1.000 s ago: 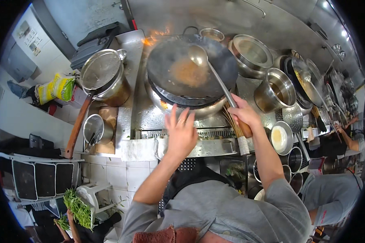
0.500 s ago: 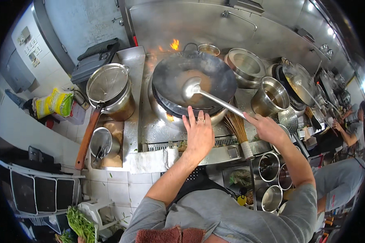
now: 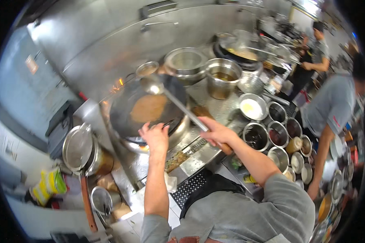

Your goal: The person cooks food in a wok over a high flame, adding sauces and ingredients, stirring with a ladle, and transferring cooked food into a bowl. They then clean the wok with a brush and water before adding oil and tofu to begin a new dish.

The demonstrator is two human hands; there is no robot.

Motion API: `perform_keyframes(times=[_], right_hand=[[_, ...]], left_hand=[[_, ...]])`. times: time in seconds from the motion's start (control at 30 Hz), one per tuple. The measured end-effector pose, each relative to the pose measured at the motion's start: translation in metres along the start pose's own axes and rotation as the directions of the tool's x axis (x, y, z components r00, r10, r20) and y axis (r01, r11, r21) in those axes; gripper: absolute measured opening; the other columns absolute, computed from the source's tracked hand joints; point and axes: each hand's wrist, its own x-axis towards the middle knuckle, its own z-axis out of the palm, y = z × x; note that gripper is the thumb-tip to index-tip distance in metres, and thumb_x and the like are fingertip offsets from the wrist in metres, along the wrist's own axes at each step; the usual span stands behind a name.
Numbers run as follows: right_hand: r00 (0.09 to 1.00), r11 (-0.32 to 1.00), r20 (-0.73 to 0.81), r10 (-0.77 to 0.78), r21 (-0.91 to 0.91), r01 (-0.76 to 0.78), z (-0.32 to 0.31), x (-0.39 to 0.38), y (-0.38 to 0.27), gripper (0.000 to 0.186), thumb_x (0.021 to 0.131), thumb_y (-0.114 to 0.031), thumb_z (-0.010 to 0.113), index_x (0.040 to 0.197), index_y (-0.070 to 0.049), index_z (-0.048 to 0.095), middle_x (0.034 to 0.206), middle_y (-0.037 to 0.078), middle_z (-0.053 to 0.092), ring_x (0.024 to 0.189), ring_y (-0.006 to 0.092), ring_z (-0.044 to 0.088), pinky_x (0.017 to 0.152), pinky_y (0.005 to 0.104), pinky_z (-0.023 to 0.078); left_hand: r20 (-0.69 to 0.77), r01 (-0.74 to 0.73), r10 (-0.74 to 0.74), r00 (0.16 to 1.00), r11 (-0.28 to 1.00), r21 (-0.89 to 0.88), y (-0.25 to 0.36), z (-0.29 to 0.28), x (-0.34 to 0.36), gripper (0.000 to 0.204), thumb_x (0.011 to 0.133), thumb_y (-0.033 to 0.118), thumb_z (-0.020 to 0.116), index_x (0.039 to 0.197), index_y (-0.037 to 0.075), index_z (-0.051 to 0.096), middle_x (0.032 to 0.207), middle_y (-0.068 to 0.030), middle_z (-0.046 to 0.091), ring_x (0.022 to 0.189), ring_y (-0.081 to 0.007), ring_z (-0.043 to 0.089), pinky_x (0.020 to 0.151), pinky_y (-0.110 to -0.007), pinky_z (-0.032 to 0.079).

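Note:
A dark wok (image 3: 123, 101) sits on a steel burner, with brown liquid (image 3: 148, 109) inside and small flames behind it. My left hand (image 3: 153, 137) is at the wok's near rim, fingers apart and bent beside a dark loop handle. My right hand (image 3: 215, 133) grips a long ladle with a wooden end (image 3: 225, 148); the steel bowl of the ladle (image 3: 153, 84) is over the back of the wok.
Left stand a strainer on a pot (image 3: 77, 146) and a steel jug (image 3: 100, 199). Behind and right are pots (image 3: 223, 87), a second wok (image 3: 243, 52) and several bowls (image 3: 278, 135). A co-worker (image 3: 328, 105) leans close on the right; another (image 3: 314, 52) stands farther back.
The view has swung to the right. The ladle's bowl has moved from low in the wok to its back part. My left hand still is at the near rim.

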Motion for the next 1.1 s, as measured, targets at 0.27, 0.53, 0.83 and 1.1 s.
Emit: perform_keyframes(times=[0.27,0.53,0.83,1.1], right_hand=[[0.992,0.999,0.121,0.047,-0.006,-0.047,-0.024,0.107,-0.012,0.060,0.077,-0.002,0.057,0.132,-0.002,0.032,0.061,0.001,0.048,0.045,0.0082,0.046,0.038,0.0235,0.039],[0.924,0.708,0.369,-0.098,-0.627,0.325,-0.026,0.111,-0.034,0.066,0.076,-0.005,0.052,0.136,-0.005,0.026,0.073,0.018,0.057,0.060,0.0254,0.057,0.056,0.0340,0.046],[0.911,0.412,0.256,-0.325,-0.828,0.379,-0.058,0.021,-0.007,0.071,0.074,-0.006,0.056,0.138,-0.014,0.024,0.091,0.023,0.058,0.070,0.0359,0.059,0.066,0.0421,0.048],[0.990,0.921,-0.041,-0.135,0.365,0.140,0.020,-0.023,0.040,0.074,0.073,0.002,0.060,0.136,-0.007,0.024,0.077,0.003,0.049,0.049,0.0103,0.047,0.041,0.0207,0.040]], left_hand=[[0.038,0.072,-0.072,0.997,0.997,-0.016,0.038,-0.026,-0.035,0.048,0.078,0.018,0.060,0.121,0.002,0.047,0.127,-0.0209,0.041,0.123,-0.0401,0.028,0.100,-0.058,0.021],[0.063,0.200,-0.195,0.979,0.975,-0.095,0.040,-0.048,-0.071,0.034,0.077,0.014,0.060,0.109,0.002,0.056,0.120,-0.0177,0.047,0.124,-0.0401,0.028,0.100,-0.057,0.022],[0.074,0.157,-0.147,0.986,0.975,-0.155,0.044,-0.060,-0.072,0.033,0.078,0.012,0.059,0.110,0.003,0.055,0.115,-0.0171,0.051,0.124,-0.0392,0.029,0.100,-0.056,0.022],[0.079,-0.033,0.058,0.995,0.958,-0.286,0.053,-0.062,-0.059,0.029,0.074,0.006,0.063,0.102,0.001,0.059,0.109,-0.0164,0.056,0.118,-0.0399,0.037,0.098,-0.045,0.033]])
